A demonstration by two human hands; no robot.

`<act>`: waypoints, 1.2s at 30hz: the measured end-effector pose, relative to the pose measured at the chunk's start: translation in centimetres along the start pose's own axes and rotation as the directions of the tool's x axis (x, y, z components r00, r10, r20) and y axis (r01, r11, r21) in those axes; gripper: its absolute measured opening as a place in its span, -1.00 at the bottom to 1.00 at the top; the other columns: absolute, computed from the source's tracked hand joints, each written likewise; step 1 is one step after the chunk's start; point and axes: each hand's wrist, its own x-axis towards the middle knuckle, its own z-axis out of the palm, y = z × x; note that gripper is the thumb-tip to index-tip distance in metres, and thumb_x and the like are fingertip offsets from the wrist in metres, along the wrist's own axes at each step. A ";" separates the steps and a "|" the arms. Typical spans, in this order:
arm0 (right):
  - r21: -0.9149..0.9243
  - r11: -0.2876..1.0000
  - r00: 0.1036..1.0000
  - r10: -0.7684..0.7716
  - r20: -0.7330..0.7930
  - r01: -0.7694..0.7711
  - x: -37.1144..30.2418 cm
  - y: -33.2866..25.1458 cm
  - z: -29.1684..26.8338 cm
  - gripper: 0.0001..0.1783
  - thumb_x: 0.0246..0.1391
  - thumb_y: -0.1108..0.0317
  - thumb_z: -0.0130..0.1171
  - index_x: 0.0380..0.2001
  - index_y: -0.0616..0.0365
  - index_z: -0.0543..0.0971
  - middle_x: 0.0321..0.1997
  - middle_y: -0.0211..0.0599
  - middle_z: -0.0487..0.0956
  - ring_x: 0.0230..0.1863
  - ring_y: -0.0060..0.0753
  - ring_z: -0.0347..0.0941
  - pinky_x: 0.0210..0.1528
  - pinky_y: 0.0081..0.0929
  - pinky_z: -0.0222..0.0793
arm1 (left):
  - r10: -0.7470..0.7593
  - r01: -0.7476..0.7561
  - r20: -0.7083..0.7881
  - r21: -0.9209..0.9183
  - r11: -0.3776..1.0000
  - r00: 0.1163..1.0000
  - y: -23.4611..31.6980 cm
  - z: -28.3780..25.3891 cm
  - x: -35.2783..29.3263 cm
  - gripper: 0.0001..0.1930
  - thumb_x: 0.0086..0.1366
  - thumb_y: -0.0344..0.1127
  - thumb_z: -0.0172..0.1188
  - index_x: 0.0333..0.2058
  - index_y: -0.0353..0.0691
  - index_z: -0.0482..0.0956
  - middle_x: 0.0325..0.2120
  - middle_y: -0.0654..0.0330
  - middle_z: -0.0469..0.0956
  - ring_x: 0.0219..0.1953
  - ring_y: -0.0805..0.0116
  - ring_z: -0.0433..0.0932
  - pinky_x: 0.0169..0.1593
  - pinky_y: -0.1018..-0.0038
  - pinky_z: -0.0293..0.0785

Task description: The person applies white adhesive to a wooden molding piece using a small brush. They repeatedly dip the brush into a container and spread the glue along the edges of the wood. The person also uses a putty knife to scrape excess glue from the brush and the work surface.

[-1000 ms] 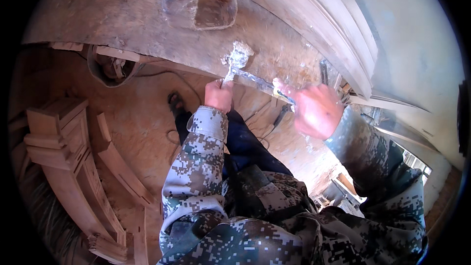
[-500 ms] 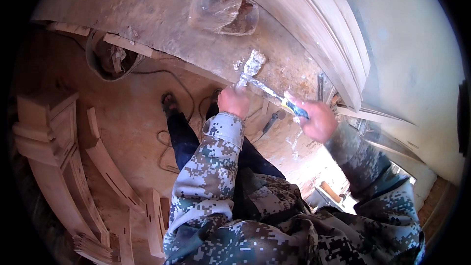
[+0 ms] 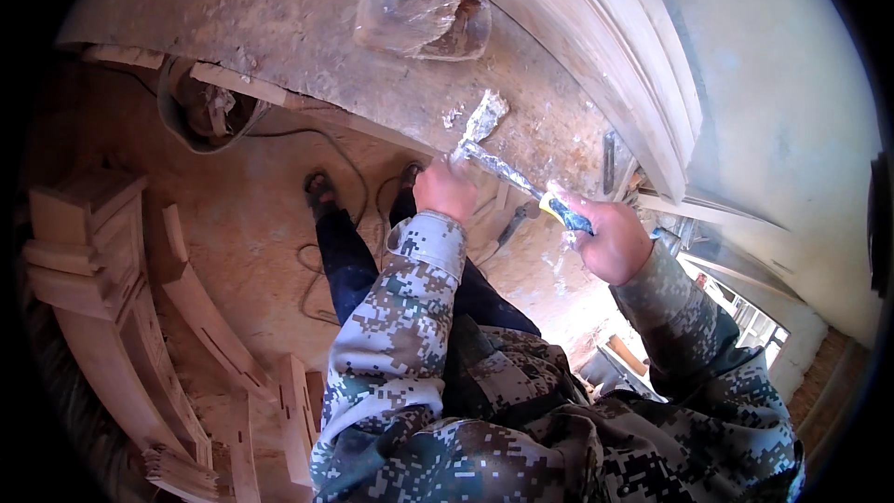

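My left hand (image 3: 445,188) is closed on a putty knife (image 3: 485,115), its blade caked with white putty and pointing away from me over the workbench (image 3: 279,0). My right hand (image 3: 613,237) grips the blue and yellow handle of a second putty-smeared tool (image 3: 507,170), apparently another putty knife seen nearly edge-on. The far end of that tool crosses and touches the first blade just in front of my left fist. A crumpled clear plastic bag (image 3: 424,14) with brown material in it lies on the bench beyond both tools.
Curved wooden mouldings (image 3: 605,47) are stacked at the far right by a pale panel (image 3: 782,93). A bucket (image 3: 191,116) stands under the bench edge. Curved wooden pieces (image 3: 121,317) lie at the left. A hammer (image 3: 515,224) and a cable (image 3: 345,168) are on the floor.
My right hand has shifted slightly right and toward me, drawing its tool a little along the left blade. My left hand has hardly moved.
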 end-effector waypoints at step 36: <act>0.346 0.938 0.974 0.106 -0.201 -0.031 -5.0 5.2 5.4 -0.35 -0.02 0.59 0.14 0.24 0.15 0.46 -0.16 0.03 0.62 -0.25 -0.07 0.60 -0.15 -0.35 0.50 | 0.397 -0.500 -0.371 -0.241 0.832 0.839 0.1 -0.6 -0.5 -0.78 0.17 -0.62 0.24 -0.19 -0.27 0.61 -0.28 0.15 0.46 -0.20 0.27 0.50 -0.20 0.42 0.49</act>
